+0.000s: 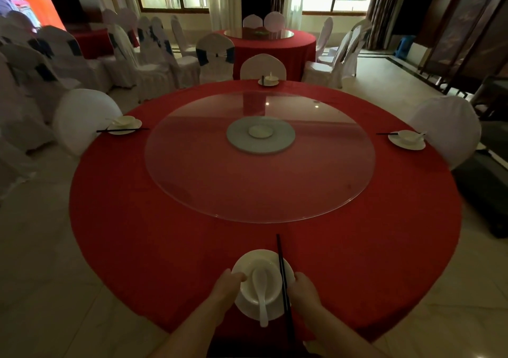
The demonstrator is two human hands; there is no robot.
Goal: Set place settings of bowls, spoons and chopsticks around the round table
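Head view: near-edge setting in hand, probably the last of four. Left hand [226, 284] and right hand [303, 289] each grip a side rim of the plate [244, 308] on the surface [137, 220]. Bowl [270, 289] sits on plate; spoon [260, 283] lies in bowl, handle over near rim. Chopsticks [283, 275] cross plate's right side. Left setting [125, 123], far setting [268, 81], right setting [408, 137] each stand at their edges. Next, likely: let go, straighten chopsticks

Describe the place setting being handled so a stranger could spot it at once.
Start at the big round table in red cloth with the glass turntable. On its near edge sits a white plate with bowl, spoon and black chopsticks. Unlike the three other settings, it is gripped by the left hand and right hand.
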